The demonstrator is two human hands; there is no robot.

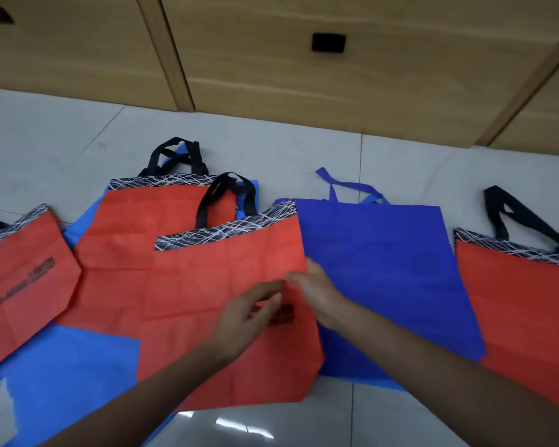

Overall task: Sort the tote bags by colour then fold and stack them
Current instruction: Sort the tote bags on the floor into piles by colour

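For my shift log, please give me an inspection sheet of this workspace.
Surface: pale tiled floor, glossy.
Job's things: far-left red bag, rear red bag, middle red bag, right red bag and dark blue bag, all unfolded, unsorted; light blue bags partly beneath.
Clutter: nothing seen.
Hands: left hand and right hand over the middle red bag, fingers relaxed, no plain grip.
Cables: nothing seen.
Surroundings: wooden cabinet doors with black handles.
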